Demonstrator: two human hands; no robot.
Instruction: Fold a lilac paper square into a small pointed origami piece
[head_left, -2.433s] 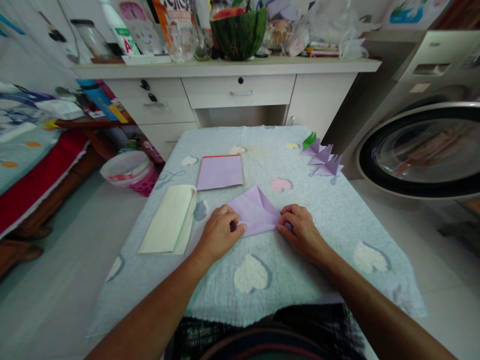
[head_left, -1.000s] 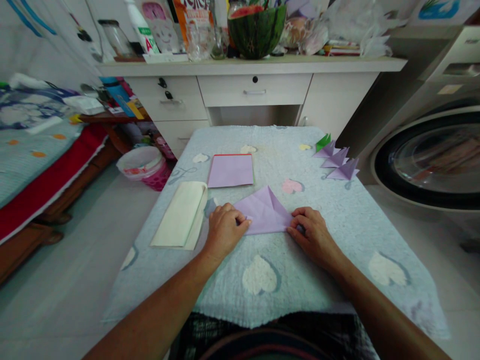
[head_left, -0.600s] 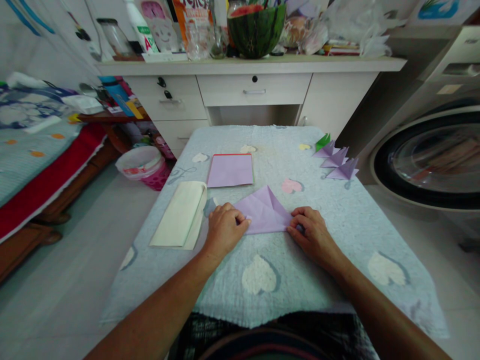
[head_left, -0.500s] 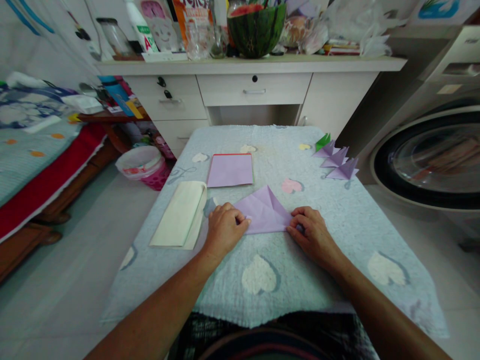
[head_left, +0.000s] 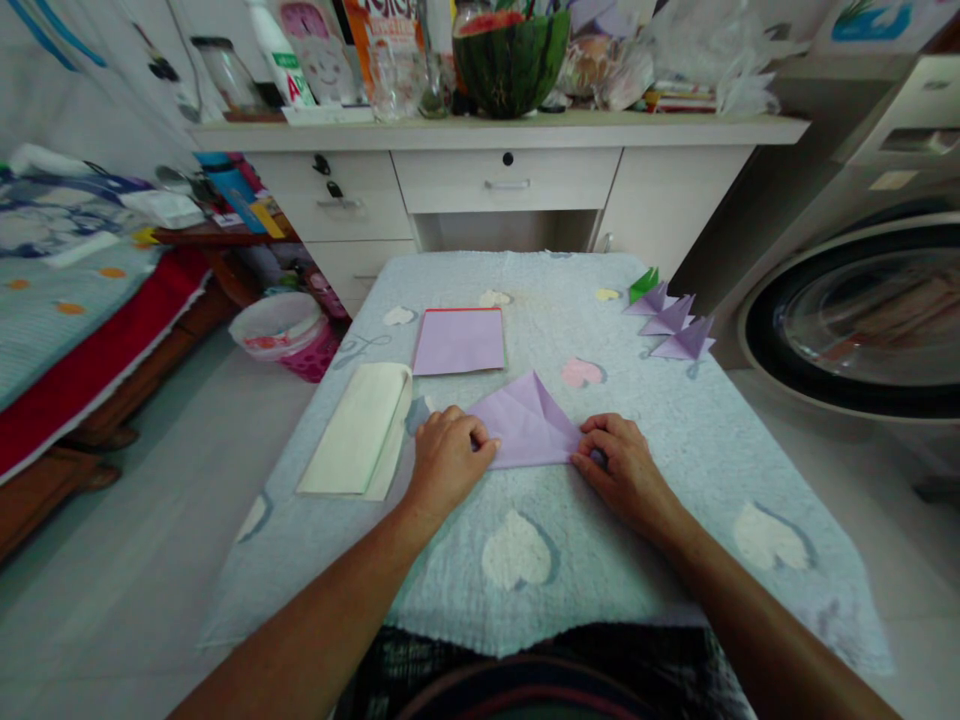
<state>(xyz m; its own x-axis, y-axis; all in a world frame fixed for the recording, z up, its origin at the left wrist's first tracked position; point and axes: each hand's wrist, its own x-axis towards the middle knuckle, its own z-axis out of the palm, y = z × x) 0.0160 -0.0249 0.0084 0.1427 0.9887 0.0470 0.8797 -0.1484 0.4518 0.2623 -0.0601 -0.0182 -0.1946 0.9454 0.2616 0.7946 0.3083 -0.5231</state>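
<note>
A lilac sheet of paper folded into a triangle (head_left: 525,425) lies on the light blue cloth of the table (head_left: 675,470). My left hand (head_left: 448,462) presses its left corner with curled fingers. My right hand (head_left: 622,465) pins the right corner, fingers bent and pressed on the paper. Both hands rest on the cloth, one at each end of the fold's lower edge.
A stack of lilac square sheets (head_left: 460,340) lies behind the fold. A cream folded paper (head_left: 360,430) lies to the left. Three folded lilac pieces and a green one (head_left: 671,320) sit at the far right. A desk (head_left: 502,180), a washing machine (head_left: 862,310) and a bed (head_left: 67,300) surround the table.
My view has shifted a little since the oldest frame. Both hands stay on the folded paper's corners with barely any movement.
</note>
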